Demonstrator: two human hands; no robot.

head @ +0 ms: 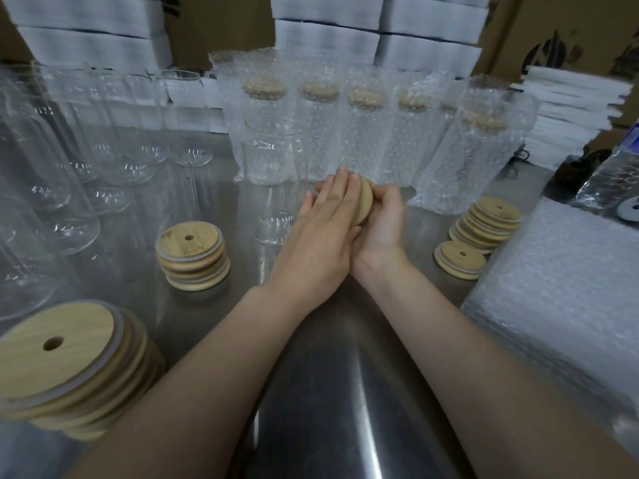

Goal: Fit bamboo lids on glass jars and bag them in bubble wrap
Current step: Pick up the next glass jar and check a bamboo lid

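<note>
Right grip [383,223] curled round a bamboo lid [363,201], lid tilted on edge. Left grip [325,216] flat, fingers straight, pressed on lid's face. Bare glass jar [273,150] upright just beyond-left, on counter [328,375].

Grey metal worktop [339,392]: smooth, brushed, glossy sheen with soft reflections toward its near edge. Round pale bamboo lid [363,202] at the worktop's centre and stacked round bamboo lids [192,252] near the left edge: matt, smooth, fine-grained wood, the stacked ones ringed by translucent rubbery-looking bands; clear glass jars [52,188] along the left edge: glossy, smooth. Clear plastic bubble-wrap bags [363,140] along the far edge and flat bubble-wrap sheets [560,305] at the right edge: dimpled, shiny film; white foam-like sheet stacks [570,108] at the far right corner: matt; brown cardboard boxes [553,29] behind: matt.
</note>
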